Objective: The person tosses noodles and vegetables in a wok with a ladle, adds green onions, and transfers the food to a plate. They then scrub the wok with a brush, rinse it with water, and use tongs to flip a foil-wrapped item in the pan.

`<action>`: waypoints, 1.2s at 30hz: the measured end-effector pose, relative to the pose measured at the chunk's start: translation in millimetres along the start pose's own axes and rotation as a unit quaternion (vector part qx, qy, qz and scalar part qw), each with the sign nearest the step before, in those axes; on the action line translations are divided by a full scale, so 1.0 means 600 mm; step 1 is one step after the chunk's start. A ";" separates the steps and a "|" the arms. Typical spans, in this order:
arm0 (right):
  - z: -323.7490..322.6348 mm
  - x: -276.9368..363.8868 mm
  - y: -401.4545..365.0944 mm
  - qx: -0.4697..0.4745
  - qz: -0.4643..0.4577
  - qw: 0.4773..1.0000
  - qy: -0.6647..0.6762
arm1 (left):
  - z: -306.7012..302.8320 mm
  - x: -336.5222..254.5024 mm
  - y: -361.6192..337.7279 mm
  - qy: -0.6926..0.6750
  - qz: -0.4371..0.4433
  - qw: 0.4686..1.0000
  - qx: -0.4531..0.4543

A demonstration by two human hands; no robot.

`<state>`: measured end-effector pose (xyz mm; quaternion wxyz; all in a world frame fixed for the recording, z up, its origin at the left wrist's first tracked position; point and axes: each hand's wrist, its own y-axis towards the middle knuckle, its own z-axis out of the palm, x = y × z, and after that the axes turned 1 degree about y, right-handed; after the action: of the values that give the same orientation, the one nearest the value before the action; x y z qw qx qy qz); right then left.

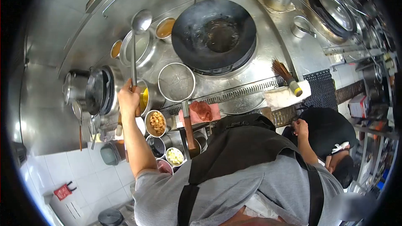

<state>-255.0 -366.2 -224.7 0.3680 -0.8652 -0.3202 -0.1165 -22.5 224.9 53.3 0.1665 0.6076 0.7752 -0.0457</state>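
My left hand [129, 96] grips the handle of a long metal ladle [142, 20], its bowl up at the back beside a container of orange-brown sauce [166, 28]. Close to that hand are a pot with yellow liquid [144, 97] and a bowl of browned pieces [157, 123]. A black wok [213, 37] sits on the stove, with a little dark liquid and faint steam. The round strainer [176, 82] lies between hand and wok. My right hand [300, 127] is low at my right side, fingers curled; what they hold, if anything, is hidden.
Another person [328, 134] in black is bent over close to my right hand. A bristle brush [287, 77] rests on the stove's front edge near a white cloth [289, 95]. Pots with dark lids [97, 91] stand left. A cup of pale chopped pieces [174, 156] is near my body.
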 end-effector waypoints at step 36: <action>0.142 -0.334 -0.274 -0.087 0.327 0.933 0.123 | 0.403 -0.461 -0.351 -0.337 0.341 0.763 0.434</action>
<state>-516.8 -313.4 -279.8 0.3458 -0.9295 0.0398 -0.1221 -118.4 -151.9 -115.3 0.1400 0.7848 0.3082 -0.5192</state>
